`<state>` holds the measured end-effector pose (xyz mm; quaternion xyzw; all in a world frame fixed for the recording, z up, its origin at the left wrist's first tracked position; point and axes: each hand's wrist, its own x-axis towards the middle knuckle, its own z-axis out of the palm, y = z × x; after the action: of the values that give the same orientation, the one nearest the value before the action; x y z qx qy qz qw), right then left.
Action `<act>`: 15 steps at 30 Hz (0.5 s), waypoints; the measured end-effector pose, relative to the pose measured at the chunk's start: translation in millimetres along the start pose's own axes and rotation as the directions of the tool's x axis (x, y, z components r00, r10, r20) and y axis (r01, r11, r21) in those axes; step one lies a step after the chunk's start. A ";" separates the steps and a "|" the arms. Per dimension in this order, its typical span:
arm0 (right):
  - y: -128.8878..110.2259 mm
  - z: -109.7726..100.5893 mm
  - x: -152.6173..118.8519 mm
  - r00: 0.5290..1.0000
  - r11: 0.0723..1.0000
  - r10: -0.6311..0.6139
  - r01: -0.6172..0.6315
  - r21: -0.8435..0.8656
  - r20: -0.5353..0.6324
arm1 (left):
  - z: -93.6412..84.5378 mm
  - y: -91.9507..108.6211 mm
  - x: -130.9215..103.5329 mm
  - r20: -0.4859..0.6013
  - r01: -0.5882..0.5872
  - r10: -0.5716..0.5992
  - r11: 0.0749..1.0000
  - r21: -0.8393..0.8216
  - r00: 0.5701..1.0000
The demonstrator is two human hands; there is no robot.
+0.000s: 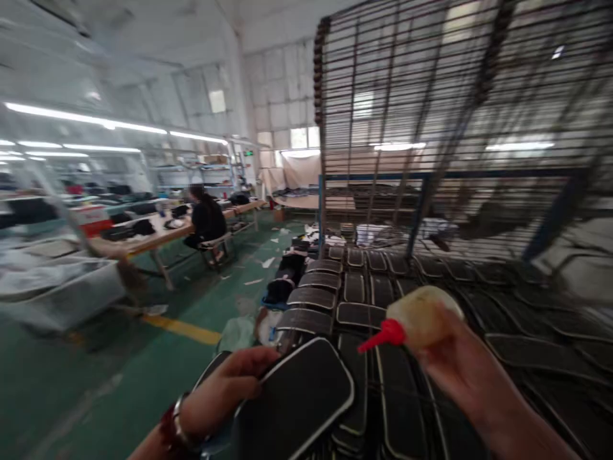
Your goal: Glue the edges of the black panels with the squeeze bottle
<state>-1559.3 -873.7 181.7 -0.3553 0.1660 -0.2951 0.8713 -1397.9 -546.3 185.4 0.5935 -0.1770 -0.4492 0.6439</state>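
Note:
My left hand [230,383] is closed on the edge of a dark rounded panel [301,396] with a pale rim, held tilted at the lower middle. In my right hand [454,358] is a squeeze bottle [424,313] with yellowish contents and a red nozzle [383,335]. The nozzle points left and down, above the panels and apart from the one in my left hand. Beneath both hands lie many similar dark panels [354,287] with pale edges, laid out in rows. A bracelet circles my left wrist.
A tall wire rack [373,121] with blue posts rises behind the panels. On the left, a person [208,217] sits on a stool at a long table [163,239]. A white bin [62,294] stands nearer. Scraps lie on the green floor [244,262].

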 end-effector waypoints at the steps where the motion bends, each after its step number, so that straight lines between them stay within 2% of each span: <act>1: -6.9 2.8 -5.6 0.998 0.999 0.031 -0.030 0.017 -0.054 | 0.6 3.3 2.6 -0.009 0.042 -0.042 0.999 0.014 0.999; 3: -14.7 14.0 -11.1 0.997 0.999 0.014 -0.011 0.036 -0.074 | 2.2 7.0 7.8 -0.015 0.121 -0.120 0.991 0.054 0.993; 6: -18.8 26.6 -12.8 0.998 0.998 -0.062 0.062 0.000 0.002 | 2.6 6.5 14.6 0.023 0.182 -0.186 0.976 0.117 0.982; 10: -22.0 24.9 -17.4 0.991 0.990 -0.103 0.110 -0.084 0.086 | -1.5 3.7 22.2 0.066 0.223 -0.238 0.959 0.178 0.969; 12: -22.8 22.2 -19.7 0.988 0.987 -0.108 0.120 -0.110 0.112 | -2.0 4.5 24.0 0.090 0.233 -0.253 0.954 0.188 0.963; 15: -22.7 20.1 -20.4 0.980 0.978 -0.138 0.157 -0.134 0.141 | 1.5 8.1 23.4 0.196 0.167 -0.199 0.971 0.169 0.960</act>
<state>-1574.0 -863.3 213.5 -0.4474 0.1027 -0.3223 0.8279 -1383.6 -566.5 186.1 0.6031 -0.2222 -0.5529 0.5302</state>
